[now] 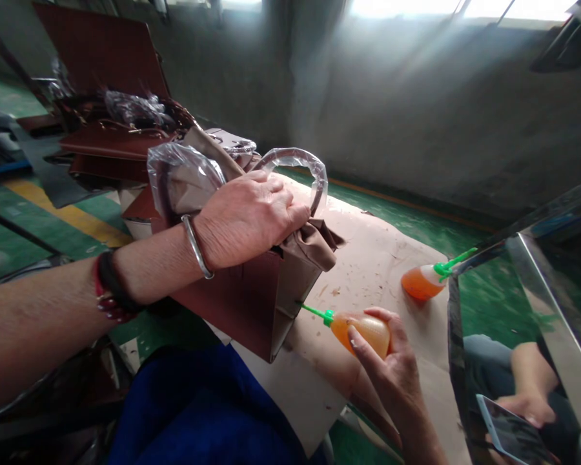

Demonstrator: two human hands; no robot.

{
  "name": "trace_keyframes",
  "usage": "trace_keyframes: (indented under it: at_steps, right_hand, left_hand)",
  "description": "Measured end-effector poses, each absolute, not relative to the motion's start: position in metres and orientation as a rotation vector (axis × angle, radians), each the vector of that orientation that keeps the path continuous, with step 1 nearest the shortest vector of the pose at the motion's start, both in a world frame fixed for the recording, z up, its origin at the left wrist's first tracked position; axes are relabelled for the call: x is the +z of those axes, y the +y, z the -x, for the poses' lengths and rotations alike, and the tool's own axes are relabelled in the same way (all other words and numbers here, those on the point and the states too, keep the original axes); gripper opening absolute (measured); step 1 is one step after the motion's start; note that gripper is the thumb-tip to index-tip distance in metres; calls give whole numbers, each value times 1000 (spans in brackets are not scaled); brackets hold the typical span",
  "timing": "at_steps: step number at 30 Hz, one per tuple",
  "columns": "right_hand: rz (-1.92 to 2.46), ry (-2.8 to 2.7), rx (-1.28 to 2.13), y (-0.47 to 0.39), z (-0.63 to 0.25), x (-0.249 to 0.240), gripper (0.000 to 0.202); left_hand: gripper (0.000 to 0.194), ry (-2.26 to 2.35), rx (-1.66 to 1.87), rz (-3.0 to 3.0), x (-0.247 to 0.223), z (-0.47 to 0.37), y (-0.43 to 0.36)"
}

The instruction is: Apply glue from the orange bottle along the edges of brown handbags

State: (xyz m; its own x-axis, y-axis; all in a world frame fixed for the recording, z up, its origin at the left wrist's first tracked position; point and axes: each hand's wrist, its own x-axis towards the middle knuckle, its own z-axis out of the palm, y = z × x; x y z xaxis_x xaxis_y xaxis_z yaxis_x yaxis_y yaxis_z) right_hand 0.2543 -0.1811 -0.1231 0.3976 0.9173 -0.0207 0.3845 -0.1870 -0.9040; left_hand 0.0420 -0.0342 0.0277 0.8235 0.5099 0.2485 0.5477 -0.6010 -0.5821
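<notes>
A dark red-brown bag (237, 303) rests tilted on the paper-covered table (368, 252), its handles (319, 169) wrapped in clear plastic. Across the bag's top lies my left hand (252, 216), fingers closed over the brown cloth lining (314, 242) that bulges from the opening. My right hand (387, 355) squeezes a soft bottle of orange liquid (363, 332) between thumb and fingers. The bottle's thin green nozzle points left, and its tip is at the pale side panel of the bag, near the edge.
A second orange bottle (422, 283) with a green nozzle stands at the table's right. More red-brown bags (116, 139) are piled at the back left. At the lower right, a person's hand (530, 403) holds a phone (516, 433) beyond a metal-edged frame (556, 310).
</notes>
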Motion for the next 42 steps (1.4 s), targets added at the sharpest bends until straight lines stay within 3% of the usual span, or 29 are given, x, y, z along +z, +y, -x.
trace_keyframes:
  at_steps: [9, 23, 42]
  right_hand:
    - [1717, -1034, 808, -188, -255, -113, 50]
    - [1717, -1053, 555, -167, -259, -131, 47]
    - [1734, -1161, 621, -169, -262, -141, 48]
  left_hand:
    - [31, -770, -72, 2257, 45, -45, -28]
    - [23, -499, -422, 2179, 30, -47, -41]
    - [20, -623, -287, 2216, 32, -43, -59]
